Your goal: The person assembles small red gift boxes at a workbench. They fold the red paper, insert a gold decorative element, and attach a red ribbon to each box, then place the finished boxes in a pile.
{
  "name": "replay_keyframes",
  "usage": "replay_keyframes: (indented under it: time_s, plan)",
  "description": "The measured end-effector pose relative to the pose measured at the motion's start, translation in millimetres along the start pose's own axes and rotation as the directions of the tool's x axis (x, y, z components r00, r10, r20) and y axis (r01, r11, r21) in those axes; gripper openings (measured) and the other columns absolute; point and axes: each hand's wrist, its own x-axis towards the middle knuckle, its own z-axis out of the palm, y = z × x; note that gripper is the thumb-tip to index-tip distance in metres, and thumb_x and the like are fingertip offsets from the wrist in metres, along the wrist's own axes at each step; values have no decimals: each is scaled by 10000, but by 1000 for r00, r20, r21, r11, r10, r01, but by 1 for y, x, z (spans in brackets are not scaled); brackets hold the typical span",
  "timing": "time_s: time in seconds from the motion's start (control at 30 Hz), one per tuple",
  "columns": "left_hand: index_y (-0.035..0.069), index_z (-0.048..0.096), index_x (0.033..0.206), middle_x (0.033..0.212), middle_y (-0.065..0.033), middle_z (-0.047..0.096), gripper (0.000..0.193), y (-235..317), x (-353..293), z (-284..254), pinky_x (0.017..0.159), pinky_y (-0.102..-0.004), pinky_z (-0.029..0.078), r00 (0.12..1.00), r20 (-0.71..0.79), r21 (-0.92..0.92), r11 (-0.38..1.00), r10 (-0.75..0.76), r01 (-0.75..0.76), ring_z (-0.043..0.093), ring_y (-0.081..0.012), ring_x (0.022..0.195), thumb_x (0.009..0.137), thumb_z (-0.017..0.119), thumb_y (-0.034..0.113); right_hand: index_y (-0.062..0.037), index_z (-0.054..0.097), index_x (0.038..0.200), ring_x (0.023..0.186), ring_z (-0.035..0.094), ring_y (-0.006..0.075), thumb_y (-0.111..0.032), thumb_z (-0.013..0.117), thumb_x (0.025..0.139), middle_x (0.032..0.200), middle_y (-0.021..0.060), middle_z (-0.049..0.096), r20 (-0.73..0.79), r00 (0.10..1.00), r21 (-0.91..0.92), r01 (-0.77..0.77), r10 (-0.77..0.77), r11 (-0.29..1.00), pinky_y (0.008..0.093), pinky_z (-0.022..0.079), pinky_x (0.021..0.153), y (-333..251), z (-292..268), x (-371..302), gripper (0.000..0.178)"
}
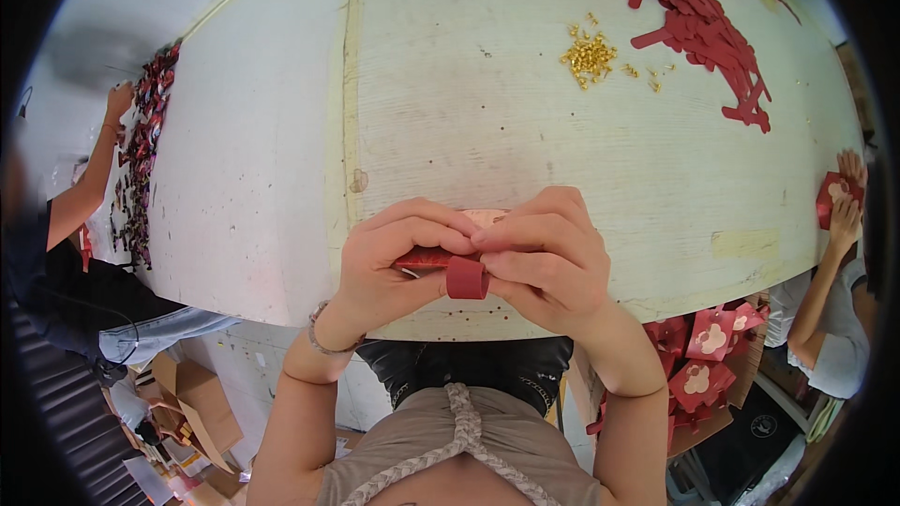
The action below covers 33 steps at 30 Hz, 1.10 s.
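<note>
Close to the table's near edge, both my hands meet around a small red folded paper box (424, 259) with a pale pink top. My left hand (398, 258) grips it from the left, fingers bent over its upper edge. A dark red strap (467, 278) curls into a loop at the box's near side, just below the fingertips. My right hand (555, 258) closes in from the right, its thumb and fingers pinched where the strap meets the box. The fingers hide most of the box and whatever sits between the fingertips.
Far right on the table lie a gold fastener pile (589, 58) and a heap of dark red strips (703, 23). A carton of red boxes (703, 379) stands below the edge at right. Co-workers' hands (847, 197) (119, 103) work at both sides, the left near small dark pieces (145, 150).
</note>
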Motion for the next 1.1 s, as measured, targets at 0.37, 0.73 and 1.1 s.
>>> replay_keyframes:
  time_s: [0.37, 0.73, 1.1]
  plan:
    - [11, 601, 862, 937, -86, 641, 224, 14, 12, -5, 682, -254, 519, 992, 128, 112, 993, 10, -24, 626, -147, 809, 695, 744, -32, -122, 503, 759, 696, 523, 161, -5, 802, 632, 812, 9, 641, 3, 943, 224, -324, 332, 919, 290, 398, 697, -7, -1, -6, 346]
    - [10, 597, 875, 808, -80, 625, 200, 5, -12, 16, 570, -287, 502, 989, -147, 147, 988, -20, 42, 619, -182, 681, 711, 709, -10, -94, 475, 678, 678, 486, 128, 42, 785, 645, 664, -15, 504, -43, 959, 41, -278, 280, 960, 240, 464, 655, -15, 6, -4, 341]
    - [69, 580, 848, 772, -63, 605, 164, 14, -8, 18, 561, -319, 475, 978, -164, 361, 930, 131, -64, 608, -247, 682, 727, 690, 83, -13, 573, 914, 785, 596, 95, 21, 734, 735, 872, 36, 565, 153, 743, 93, -667, 652, 739, 232, 511, 691, -38, -5, 9, 243]
